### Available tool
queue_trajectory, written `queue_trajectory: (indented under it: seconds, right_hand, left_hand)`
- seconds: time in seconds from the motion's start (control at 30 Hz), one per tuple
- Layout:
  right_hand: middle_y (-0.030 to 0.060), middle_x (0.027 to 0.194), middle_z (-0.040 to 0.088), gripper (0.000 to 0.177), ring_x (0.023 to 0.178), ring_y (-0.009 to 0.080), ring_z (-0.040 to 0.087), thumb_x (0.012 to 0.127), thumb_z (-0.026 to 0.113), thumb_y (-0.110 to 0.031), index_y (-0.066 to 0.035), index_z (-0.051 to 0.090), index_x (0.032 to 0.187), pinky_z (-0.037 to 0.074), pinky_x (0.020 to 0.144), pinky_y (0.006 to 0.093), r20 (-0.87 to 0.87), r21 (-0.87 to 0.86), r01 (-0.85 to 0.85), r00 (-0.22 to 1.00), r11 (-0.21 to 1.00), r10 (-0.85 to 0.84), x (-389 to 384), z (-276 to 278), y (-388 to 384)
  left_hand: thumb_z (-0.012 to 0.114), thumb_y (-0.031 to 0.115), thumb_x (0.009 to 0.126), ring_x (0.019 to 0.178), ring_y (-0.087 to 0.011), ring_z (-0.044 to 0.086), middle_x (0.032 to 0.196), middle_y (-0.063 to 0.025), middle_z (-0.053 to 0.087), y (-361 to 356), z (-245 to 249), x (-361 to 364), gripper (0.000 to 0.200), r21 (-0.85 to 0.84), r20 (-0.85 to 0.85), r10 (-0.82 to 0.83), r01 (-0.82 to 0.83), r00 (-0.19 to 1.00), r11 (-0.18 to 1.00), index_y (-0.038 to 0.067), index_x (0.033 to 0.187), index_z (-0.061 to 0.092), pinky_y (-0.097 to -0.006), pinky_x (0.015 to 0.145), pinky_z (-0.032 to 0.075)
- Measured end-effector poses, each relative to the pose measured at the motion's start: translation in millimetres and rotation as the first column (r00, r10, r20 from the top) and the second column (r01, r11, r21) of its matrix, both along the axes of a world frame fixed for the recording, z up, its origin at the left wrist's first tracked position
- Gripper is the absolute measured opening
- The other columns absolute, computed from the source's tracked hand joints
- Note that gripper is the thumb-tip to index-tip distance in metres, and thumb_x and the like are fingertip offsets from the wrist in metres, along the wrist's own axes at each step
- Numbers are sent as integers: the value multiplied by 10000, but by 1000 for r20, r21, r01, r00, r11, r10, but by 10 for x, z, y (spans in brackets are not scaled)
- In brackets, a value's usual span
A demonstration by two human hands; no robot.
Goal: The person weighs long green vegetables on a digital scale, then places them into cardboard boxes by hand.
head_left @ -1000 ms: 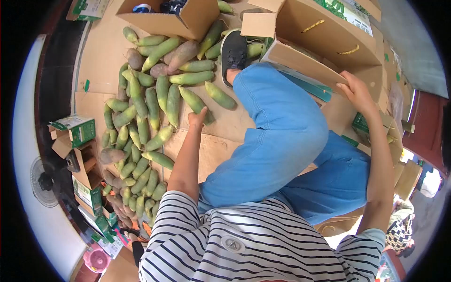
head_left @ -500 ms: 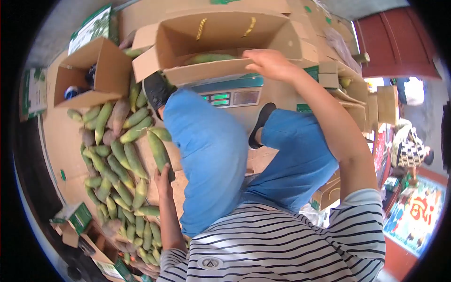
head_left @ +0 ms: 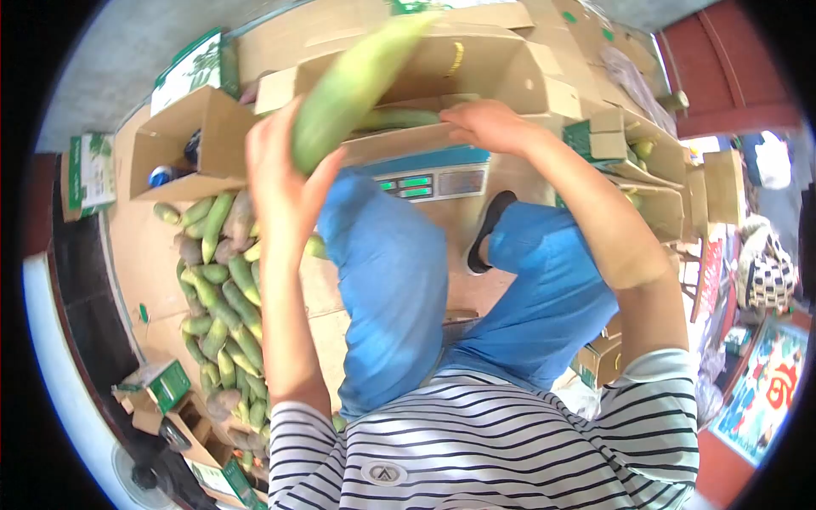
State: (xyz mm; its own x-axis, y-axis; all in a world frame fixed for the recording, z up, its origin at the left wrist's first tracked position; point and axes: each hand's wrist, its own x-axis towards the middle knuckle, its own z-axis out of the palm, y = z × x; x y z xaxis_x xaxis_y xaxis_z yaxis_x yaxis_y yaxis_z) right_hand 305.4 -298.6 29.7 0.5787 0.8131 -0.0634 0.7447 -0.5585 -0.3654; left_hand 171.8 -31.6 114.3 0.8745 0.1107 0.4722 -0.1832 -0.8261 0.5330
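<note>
A large green radish (head_left: 353,93), pale at its tip and slightly blurred, is gripped at its thick end by my left hand (head_left: 285,157). It is raised slantwise in front of the open cardboard box (head_left: 382,153). My right hand (head_left: 493,123) grips the box's near wall close to its right end. Inside the box lies another green radish (head_left: 404,117), partly hidden by the near wall. Under the box, a scale (head_left: 442,183) shows lit green displays.
Many green radishes (head_left: 221,314), with some purplish ones among them, are heaped at the left. A smaller carton (head_left: 191,166) with dark and blue items stands behind the heap. More cartons (head_left: 654,204) holding radishes are at the right. My knees flank the scale.
My left hand has lifted the green radish from beside the heap up to the box. My right hand stays at the box's near wall. The view has shifted slightly.
</note>
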Motion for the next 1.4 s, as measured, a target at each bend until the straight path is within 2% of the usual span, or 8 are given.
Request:
queue_trajectory:
  seconds: [0.27,0.4,0.53,0.67,0.87,1.0,1.17,1.4]
  right_hand:
    - [152,1097,598,329,1010,357,553,852,583,-231,-63,553,1133,457,824,440,-64,-58,20,998,998,-23,-30,95,9]
    - [164,1100,592,315,1018,361,541,865,572,-221,-44,544,1123,446,848,427,-42,-19,-1,999,1000,0,62,-51,-33]
    - [177,1003,586,253,955,366,541,871,558,-202,-34,531,1058,438,799,432,-145,-101,24,989,995,-38,-53,202,142]
    - [181,980,577,247,916,375,542,874,553,-199,-34,520,1055,436,759,430,-144,-88,46,988,995,-59,-76,210,163]
    - [180,996,584,293,921,378,550,873,562,-220,-39,517,1099,442,757,421,-161,-160,83,981,984,-109,-54,222,218]
    - [175,1015,590,301,945,370,554,871,567,-235,-45,520,1100,444,769,420,-76,-53,70,994,996,-73,-36,151,164]
    - [175,1027,597,296,956,362,556,869,564,-242,-55,536,1097,446,794,439,-81,-118,89,992,989,-99,8,137,139]
    - [165,964,614,310,925,366,560,862,572,-252,-54,540,1098,447,781,444,-84,-143,78,992,987,-91,4,170,112]
  left_hand:
    - [692,131,732,1012,-343,527,1094,-170,543,59,-601,698,402,22,-98,-230,234,968,972,48,1103,561,-400,857,438]
    - [626,67,800,940,-313,561,991,-150,574,427,-602,63,252,-105,196,56,-36,979,994,21,1045,585,-363,811,456]
    - [620,121,806,780,-268,603,858,-148,611,933,-2014,-935,187,-413,-318,301,-417,899,810,-1,943,586,-352,694,474]
    - [685,261,776,710,-250,598,833,-151,618,972,-3261,-1670,382,-273,-698,301,-630,650,727,-53,959,569,-359,656,490]
    - [737,388,727,748,-261,603,927,-152,618,868,-3496,-1371,597,-304,-950,16,-937,312,172,-66,1060,540,-396,580,502]
    - [759,370,704,756,-247,596,950,-138,605,857,-3878,-1254,607,-245,-968,29,-964,249,102,-35,1094,530,-383,561,500]
    - [769,297,696,727,-242,598,939,-132,596,833,-3813,-1321,523,-383,-923,43,-923,381,-41,-11,1054,542,-360,566,509]
    - [710,202,773,816,-193,574,985,-108,553,758,-2917,-1827,473,-652,-745,67,-746,664,138,-3,1112,451,-317,646,528]
